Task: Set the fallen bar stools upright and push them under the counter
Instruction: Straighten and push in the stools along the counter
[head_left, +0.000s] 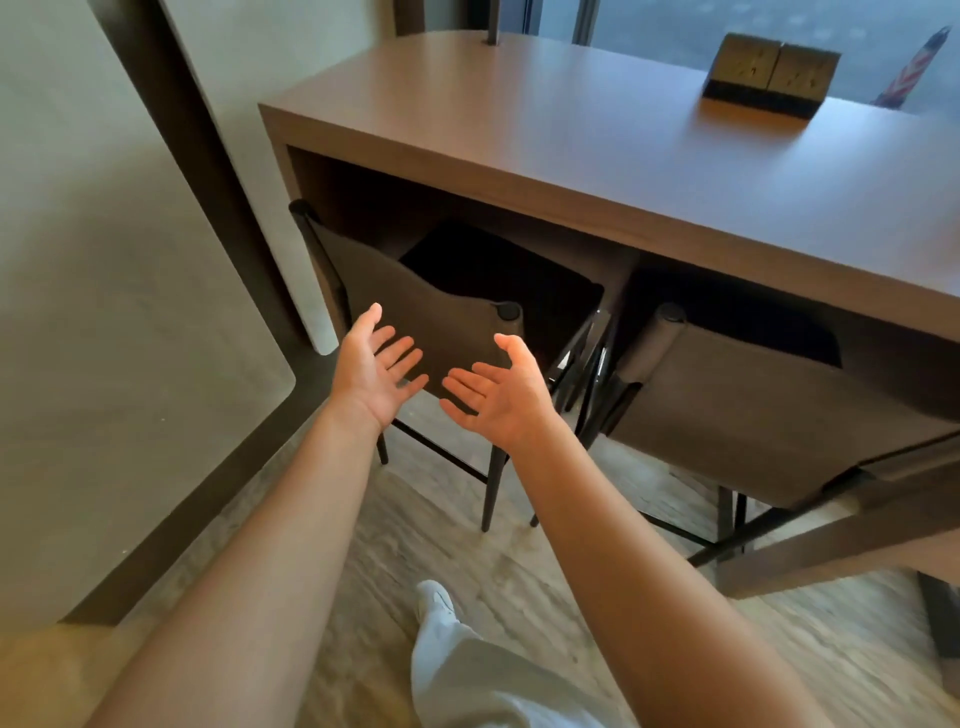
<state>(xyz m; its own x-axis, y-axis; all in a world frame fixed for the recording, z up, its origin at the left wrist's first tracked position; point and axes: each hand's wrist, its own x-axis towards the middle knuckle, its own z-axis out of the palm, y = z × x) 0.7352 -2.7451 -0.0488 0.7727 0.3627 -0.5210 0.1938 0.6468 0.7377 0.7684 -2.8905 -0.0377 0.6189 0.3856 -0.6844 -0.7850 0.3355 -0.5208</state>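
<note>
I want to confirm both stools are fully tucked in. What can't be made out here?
Head view only:
- seat of the left stool: lost in shadow under the counter.
- its backrest: lower part covered by the left hand and right hand.
- right stool: right side cut off by the frame edge and a wooden beam.
- box on the counter: markings blurred.

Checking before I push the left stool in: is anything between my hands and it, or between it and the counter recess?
Nothing visible. The left hand and right hand are open before the left stool; its seat already sits under the counter, whose recess is dark.
</note>
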